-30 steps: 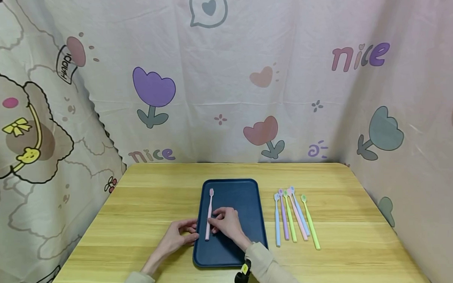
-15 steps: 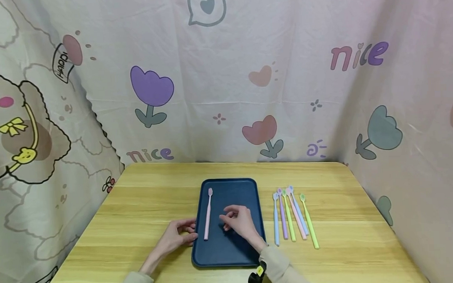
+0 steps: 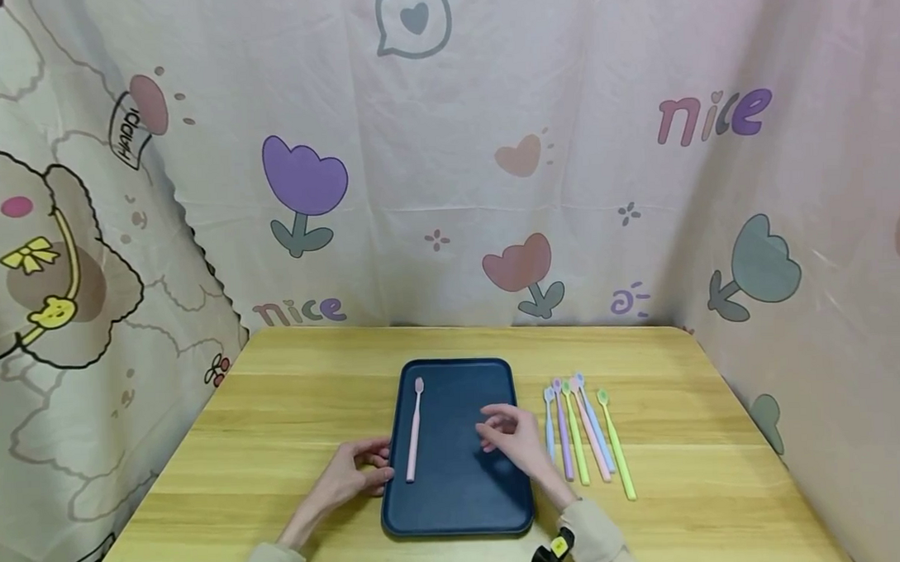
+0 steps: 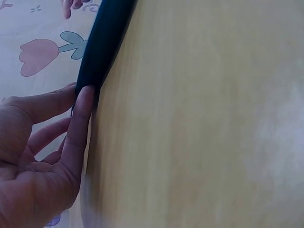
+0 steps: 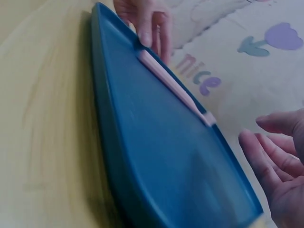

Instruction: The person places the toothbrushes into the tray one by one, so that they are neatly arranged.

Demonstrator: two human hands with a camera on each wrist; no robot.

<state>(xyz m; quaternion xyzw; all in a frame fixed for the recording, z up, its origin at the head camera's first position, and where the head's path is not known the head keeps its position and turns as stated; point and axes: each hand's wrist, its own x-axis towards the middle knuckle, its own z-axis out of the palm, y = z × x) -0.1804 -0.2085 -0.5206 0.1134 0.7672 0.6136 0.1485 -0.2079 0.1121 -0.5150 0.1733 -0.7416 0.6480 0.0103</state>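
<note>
A dark blue rectangular tray (image 3: 465, 504) lies on the table, and a pink toothbrush (image 3: 414, 431) rests lengthwise along its left side. My left hand (image 3: 345, 475) holds the tray's left edge; in the left wrist view, thumb and fingertips of the left hand (image 4: 52, 147) meet at the rim. Over the tray's right part, my right hand (image 3: 517, 437) hovers with loosely bent fingers and nothing in them. Those fingers (image 5: 280, 156) are also bare in the right wrist view. To its right lie several toothbrushes: blue (image 3: 549, 418), purple (image 3: 563, 434), green (image 3: 578, 438) and pink (image 3: 593, 437).
Everything stands on a light wooden table (image 3: 290, 386). A separate yellow-green toothbrush (image 3: 617, 449) lies farthest right. A patterned curtain (image 3: 431, 174) hangs behind the table and along its sides.
My right hand has let go of the pink toothbrush and moved right across the tray. The toothbrush stays on the tray's left side. My left hand keeps its place at the edge.
</note>
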